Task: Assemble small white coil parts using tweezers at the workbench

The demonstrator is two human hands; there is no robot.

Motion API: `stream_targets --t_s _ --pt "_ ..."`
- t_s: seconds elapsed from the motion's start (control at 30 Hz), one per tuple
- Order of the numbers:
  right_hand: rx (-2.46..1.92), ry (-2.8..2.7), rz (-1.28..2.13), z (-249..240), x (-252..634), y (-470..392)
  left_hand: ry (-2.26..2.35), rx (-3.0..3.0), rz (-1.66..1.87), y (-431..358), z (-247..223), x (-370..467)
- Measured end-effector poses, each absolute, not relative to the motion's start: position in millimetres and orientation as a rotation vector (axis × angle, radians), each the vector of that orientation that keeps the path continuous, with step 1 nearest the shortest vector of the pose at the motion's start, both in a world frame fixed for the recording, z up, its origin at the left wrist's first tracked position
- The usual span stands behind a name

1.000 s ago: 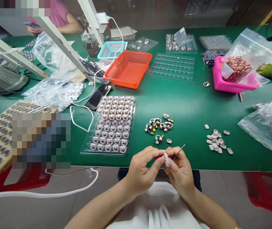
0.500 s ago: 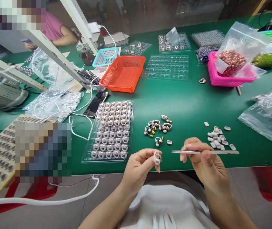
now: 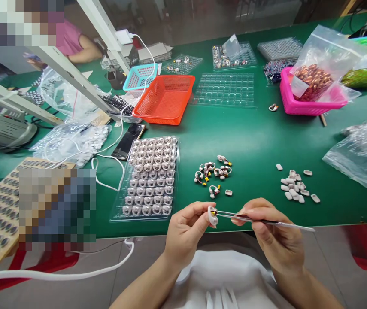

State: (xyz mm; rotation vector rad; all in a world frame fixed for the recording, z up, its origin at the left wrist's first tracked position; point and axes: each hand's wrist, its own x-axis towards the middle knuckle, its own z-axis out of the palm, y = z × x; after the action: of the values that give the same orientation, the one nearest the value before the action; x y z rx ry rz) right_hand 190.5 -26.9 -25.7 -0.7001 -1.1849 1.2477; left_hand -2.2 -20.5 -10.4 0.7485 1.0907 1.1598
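Between the thumb and fingers of my left hand (image 3: pixel 186 231) is a small white ear-clip earphone part (image 3: pixel 212 216) with yellow and dark pieces showing inside. My right hand (image 3: pixel 271 234) is closed around metal tweezers (image 3: pixel 267 222), whose tips reach the opening of that part. Just beyond my hands lies a cluster of similar earphone parts (image 3: pixel 214 170) with yellow tabs. One pale cap (image 3: pixel 228 192) rests beside them. Off to the right is a loose pile of white caps (image 3: pixel 294 186). A clear tray (image 3: pixel 176 180) filled with rows of such parts sits at the left.
An orange basket (image 3: pixel 164 105), a blue basket (image 3: pixel 140 77) and an unfilled plastic tray (image 3: pixel 225 89) stand farther back. A pink basket (image 3: pixel 312 107) holds bagged copper-coloured parts. A phone (image 3: pixel 128 141) and white cable lie left. Another person's arm (image 3: pixel 86 50) shows at the far left.
My right hand has moved left and slightly down, bringing the tweezer tips from apart to the earphone part. The left hand has turned the part slightly.
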Motion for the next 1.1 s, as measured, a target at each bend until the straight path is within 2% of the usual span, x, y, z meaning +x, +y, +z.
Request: stream_targets --t_s 0.73,1.1 --pt "-0.673 -1.025 1.315 -28 178 -19 1.173 0.899 1.247 -20 -11 -1" --pt "-0.63 -0.632 1.569 -35 162 -10 1.158 0.896 1.271 -21 -13 -2"
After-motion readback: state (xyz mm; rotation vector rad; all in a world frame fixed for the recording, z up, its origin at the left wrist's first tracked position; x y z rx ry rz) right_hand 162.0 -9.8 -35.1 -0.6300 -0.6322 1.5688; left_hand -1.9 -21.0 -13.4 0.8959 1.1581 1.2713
